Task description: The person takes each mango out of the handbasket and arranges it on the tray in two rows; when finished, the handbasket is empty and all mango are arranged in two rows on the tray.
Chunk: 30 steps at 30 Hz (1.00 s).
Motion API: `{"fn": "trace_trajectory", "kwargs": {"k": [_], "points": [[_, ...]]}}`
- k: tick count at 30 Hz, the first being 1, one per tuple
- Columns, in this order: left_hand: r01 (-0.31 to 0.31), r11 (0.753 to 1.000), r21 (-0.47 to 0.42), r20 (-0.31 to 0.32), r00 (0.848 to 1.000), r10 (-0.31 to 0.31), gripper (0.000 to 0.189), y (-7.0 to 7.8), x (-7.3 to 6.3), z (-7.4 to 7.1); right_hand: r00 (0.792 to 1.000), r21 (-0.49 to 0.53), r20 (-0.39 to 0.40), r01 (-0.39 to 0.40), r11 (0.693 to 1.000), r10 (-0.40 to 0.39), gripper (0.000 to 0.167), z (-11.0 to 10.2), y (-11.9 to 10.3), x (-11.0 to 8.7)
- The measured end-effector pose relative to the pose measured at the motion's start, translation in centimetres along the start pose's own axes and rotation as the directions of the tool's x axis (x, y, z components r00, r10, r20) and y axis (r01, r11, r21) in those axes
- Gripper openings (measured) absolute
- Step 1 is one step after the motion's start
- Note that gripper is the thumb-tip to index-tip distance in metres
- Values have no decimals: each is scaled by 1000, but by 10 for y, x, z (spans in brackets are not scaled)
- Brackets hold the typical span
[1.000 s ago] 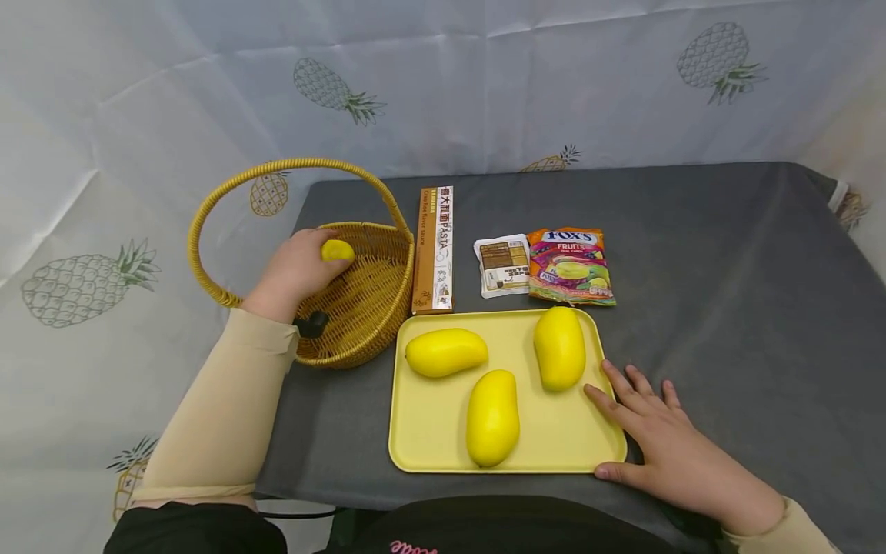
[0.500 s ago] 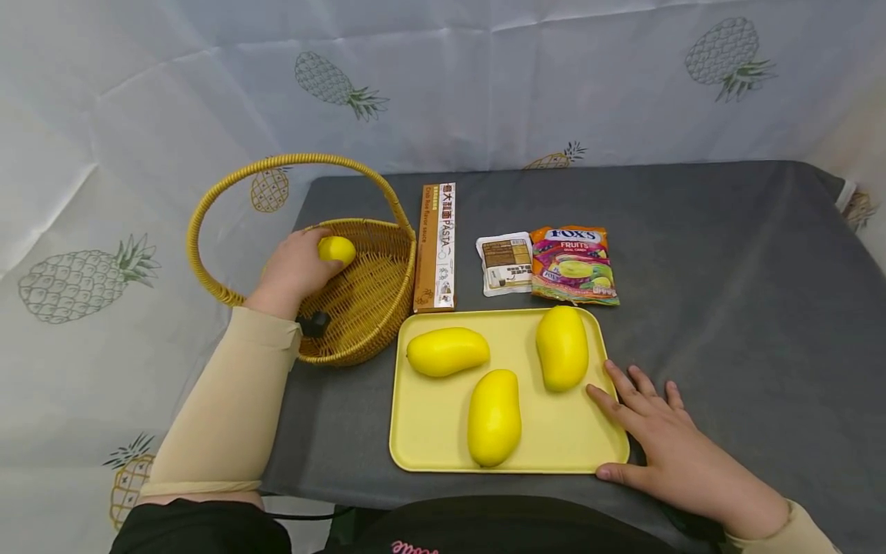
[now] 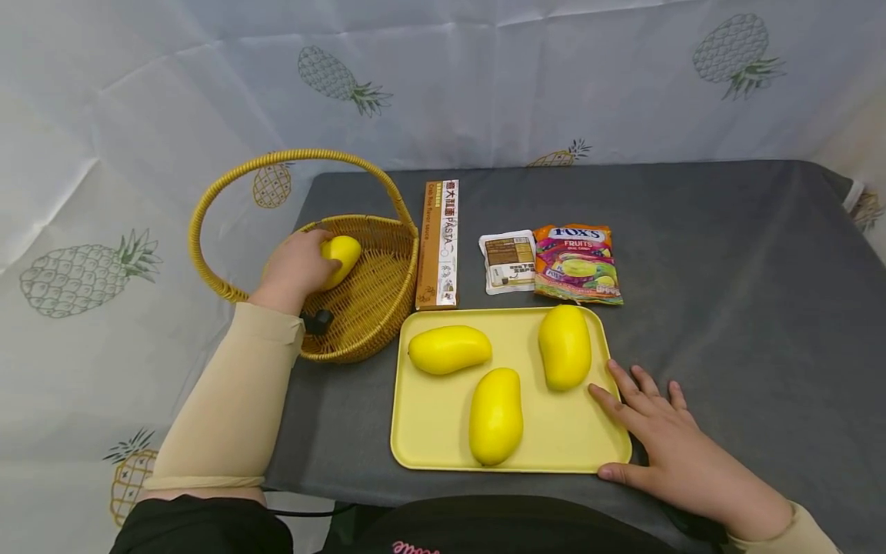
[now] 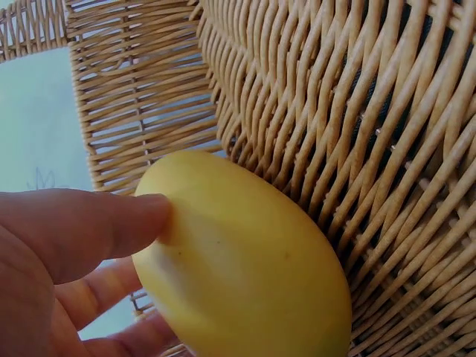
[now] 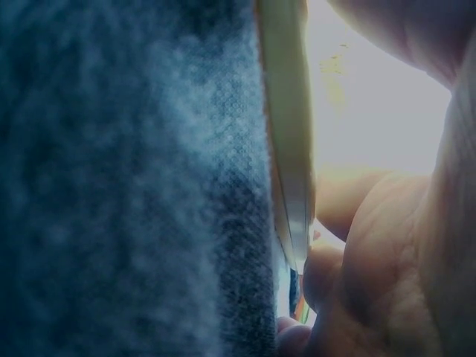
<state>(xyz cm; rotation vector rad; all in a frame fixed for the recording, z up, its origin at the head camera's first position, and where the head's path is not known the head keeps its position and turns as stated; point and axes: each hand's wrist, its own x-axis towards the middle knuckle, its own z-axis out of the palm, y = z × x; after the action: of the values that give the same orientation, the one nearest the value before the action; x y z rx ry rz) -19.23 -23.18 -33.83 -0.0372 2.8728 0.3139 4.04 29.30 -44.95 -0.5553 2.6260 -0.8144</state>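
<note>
Inside the wicker basket point(image 3: 377, 308), my left hand point(image 3: 294, 265) holds a yellow mango point(image 3: 342, 258). In the left wrist view the thumb lies on one side of the mango point(image 4: 245, 260) and fingers show behind it, with the woven wall point(image 4: 327, 111) close beside the fruit. On the light yellow tray point(image 3: 429, 431) lie a mango point(image 3: 450, 350) at the left, another mango point(image 3: 496, 415) in the front middle and a third mango point(image 3: 564, 348) at the right. My right hand point(image 3: 664, 435) rests with fingers spread at the tray's right edge, thumb at its front corner.
A long pasta box point(image 3: 438, 245) lies between the basket and two packets. The white-and-brown packet point(image 3: 508, 261) touches or overlaps a Fox's candy bag point(image 3: 577, 263) behind the tray. The basket's tall handle point(image 3: 304, 154) arches over the left side of the dark grey tablecloth point(image 3: 734, 285).
More of the mango in my left hand shows now, as it has tilted and extends lower toward the basket floor. My right hand stays at the tray; the head view has shifted slightly.
</note>
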Motion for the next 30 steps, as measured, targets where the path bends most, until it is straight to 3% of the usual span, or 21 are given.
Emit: {"fn": "trace_trajectory", "kwargs": {"k": [6, 14, 18, 23, 30], "points": [[34, 996, -79, 5, 999, -34, 67, 0, 4, 2, 1000, -6, -7, -5, 1000, 5, 106, 0, 0, -1], [132, 965, -228, 96, 989, -112, 76, -2, 9, 5, 1000, -8, -3, -12, 1000, 12, 107, 0, 0, -1], [132, 954, -270, 122, 987, -103, 82, -1, 10, 6, 1000, -11, -5, -8, 1000, 8, 106, -1, 0, -2], [141, 922, -361, 155, 984, -89, 87, 2, 7, 7, 1000, -3, 1, -6, 1000, 6, 106, -1, 1, -1], [73, 895, -440, 122, 992, -21, 83, 16, -9, -1, 1000, -5, -7, 3, 1000, -3, 105, 0, 1, 0]]}}
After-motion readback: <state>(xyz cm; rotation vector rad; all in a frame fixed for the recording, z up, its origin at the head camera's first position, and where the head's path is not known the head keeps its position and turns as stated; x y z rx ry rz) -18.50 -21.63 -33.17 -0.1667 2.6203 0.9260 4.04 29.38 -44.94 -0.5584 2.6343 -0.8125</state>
